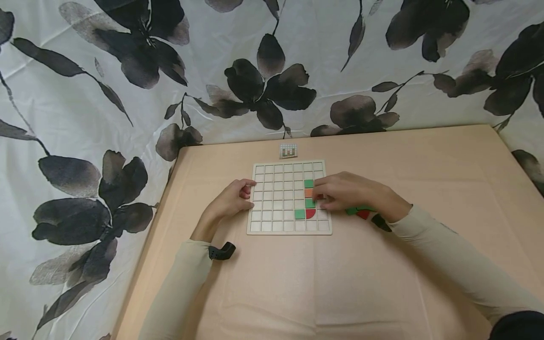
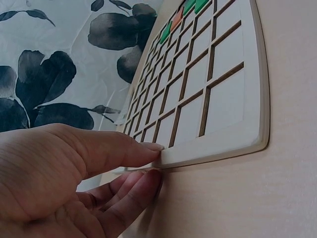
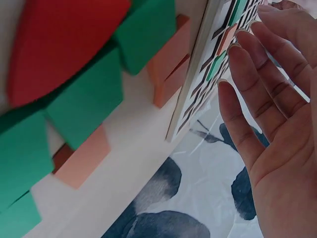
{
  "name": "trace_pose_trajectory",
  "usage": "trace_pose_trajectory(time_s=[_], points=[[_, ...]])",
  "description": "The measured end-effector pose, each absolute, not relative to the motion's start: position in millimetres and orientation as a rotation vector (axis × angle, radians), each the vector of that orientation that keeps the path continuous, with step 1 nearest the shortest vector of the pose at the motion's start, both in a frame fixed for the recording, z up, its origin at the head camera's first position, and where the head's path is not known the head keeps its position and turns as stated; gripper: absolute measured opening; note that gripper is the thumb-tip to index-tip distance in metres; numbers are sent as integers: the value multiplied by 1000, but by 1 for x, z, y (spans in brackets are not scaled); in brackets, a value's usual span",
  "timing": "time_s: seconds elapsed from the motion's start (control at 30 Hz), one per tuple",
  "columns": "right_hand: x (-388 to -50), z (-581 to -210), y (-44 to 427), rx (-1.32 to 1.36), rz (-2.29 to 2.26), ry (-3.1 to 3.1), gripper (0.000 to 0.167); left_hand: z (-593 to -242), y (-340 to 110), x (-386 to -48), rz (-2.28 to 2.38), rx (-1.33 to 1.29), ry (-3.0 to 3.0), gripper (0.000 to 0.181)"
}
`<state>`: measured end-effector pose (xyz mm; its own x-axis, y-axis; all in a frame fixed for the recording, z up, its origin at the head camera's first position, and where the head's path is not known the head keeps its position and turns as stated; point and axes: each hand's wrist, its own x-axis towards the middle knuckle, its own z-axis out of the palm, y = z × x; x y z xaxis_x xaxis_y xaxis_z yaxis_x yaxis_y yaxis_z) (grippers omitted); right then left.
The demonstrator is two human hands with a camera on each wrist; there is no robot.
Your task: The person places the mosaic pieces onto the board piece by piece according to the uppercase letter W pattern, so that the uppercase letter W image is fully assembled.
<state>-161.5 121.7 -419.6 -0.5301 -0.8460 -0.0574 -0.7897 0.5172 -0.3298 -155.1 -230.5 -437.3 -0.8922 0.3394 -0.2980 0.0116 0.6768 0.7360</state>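
A pale square-grid board lies on the table. Towards its right side sit green tiles, an orange tile and a red rounded tile. My left hand holds the board's left edge, thumb on the rim and fingers bent beside it. My right hand is over the board's right columns, its fingertips at the placed tiles. In the right wrist view those fingers are loosely extended, with no held tile visible. The cells under this hand are hidden.
Loose green, red and orange tiles lie to the right of the board, partly under my right forearm. Behind the board is a small patterned card. A floral cloth hangs beyond the table's back edge.
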Motion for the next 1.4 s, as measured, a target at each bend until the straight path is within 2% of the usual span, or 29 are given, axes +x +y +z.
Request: trace_pose_trajectory(time_s=[0.4, 1.4], points=[[-160, -426, 145, -1387, -397, 2621, 13, -437, -232, -155, 1069, 305, 2484, 64], [-171, -431, 168, -1259, -309, 2650, 26, -439, -232, -155, 1081, 285, 2493, 62]])
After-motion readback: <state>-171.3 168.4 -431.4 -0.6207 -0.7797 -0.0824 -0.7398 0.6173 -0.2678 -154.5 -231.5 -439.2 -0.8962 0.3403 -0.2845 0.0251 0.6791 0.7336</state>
